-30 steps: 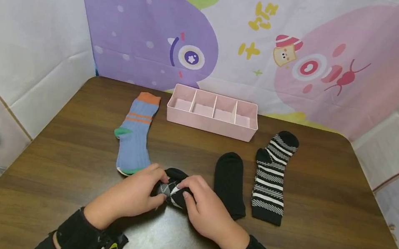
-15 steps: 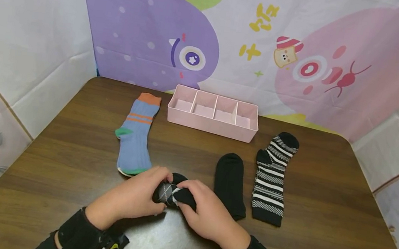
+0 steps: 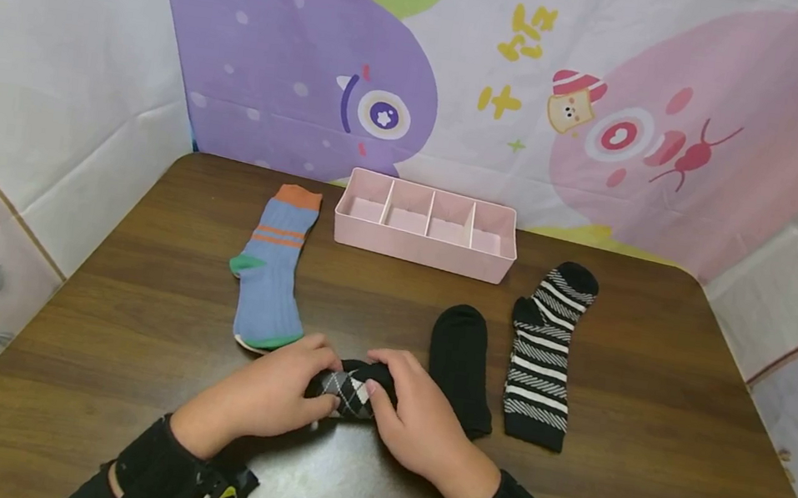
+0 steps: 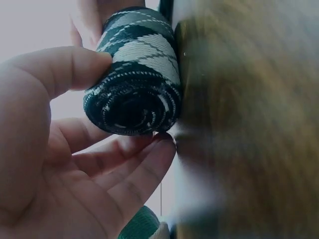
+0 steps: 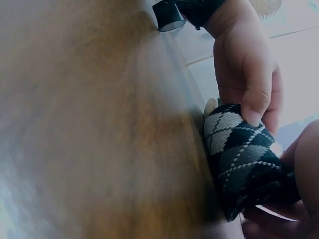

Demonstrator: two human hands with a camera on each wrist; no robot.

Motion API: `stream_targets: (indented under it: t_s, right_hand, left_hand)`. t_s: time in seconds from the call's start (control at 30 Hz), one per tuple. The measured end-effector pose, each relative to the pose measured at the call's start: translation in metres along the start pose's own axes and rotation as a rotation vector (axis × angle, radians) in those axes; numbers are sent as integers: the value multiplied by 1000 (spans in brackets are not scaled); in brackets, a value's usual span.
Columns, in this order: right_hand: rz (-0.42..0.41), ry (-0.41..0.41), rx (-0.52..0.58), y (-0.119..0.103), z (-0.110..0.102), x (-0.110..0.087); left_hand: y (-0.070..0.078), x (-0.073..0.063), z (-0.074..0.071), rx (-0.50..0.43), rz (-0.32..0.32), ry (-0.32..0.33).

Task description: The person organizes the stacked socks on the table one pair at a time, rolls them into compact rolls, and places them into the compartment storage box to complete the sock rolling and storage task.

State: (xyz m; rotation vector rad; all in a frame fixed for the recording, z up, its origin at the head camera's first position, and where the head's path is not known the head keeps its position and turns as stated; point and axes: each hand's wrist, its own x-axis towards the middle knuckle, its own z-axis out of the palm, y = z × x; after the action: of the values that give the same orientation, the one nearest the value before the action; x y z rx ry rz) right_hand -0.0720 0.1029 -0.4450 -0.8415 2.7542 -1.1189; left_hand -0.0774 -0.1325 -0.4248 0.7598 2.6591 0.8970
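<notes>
A black, grey and white argyle sock (image 3: 350,394), rolled into a tight bundle, sits on the table between both hands. My left hand (image 3: 285,390) grips its left end, thumb on the near side and fingers on the far side. In the left wrist view the roll's spiral end (image 4: 132,107) faces the camera. My right hand (image 3: 421,424) holds the other end, its thumb across the near side. The right wrist view shows the diamond pattern of the roll (image 5: 239,144), with the right hand's fingers partly cut off by the frame edge.
A blue sock with orange bands (image 3: 274,266) lies flat behind the left hand. Beyond the right hand lie a plain black sock (image 3: 461,366) and a black-and-white striped sock (image 3: 543,361). A pink four-slot box (image 3: 418,247) stands at the table's back edge.
The roll has turned between the hands, and more of its diamond pattern faces up. The right fingers and thumb have shifted slightly on it. The other socks and the box stay put.
</notes>
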Motion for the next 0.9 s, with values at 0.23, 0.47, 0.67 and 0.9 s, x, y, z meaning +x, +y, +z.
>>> stream_targets:
  t_s: [0.23, 0.47, 0.67, 0.9]
  right_hand:
    - [-142, 46, -169, -2, -3, 0]
    - [-118, -170, -303, -4, -6, 0]
    - [-62, -175, -248, -1, -4, -1]
    - [-85, -115, -214, 1, -2, 0]
  left_hand:
    - [1, 0, 0, 2, -3, -10]
    - [0, 0, 0, 26, -4, -17]
    - [-1, 3, 3, -15, -6, -3]
    - [0, 4, 5, 0, 141, 95]
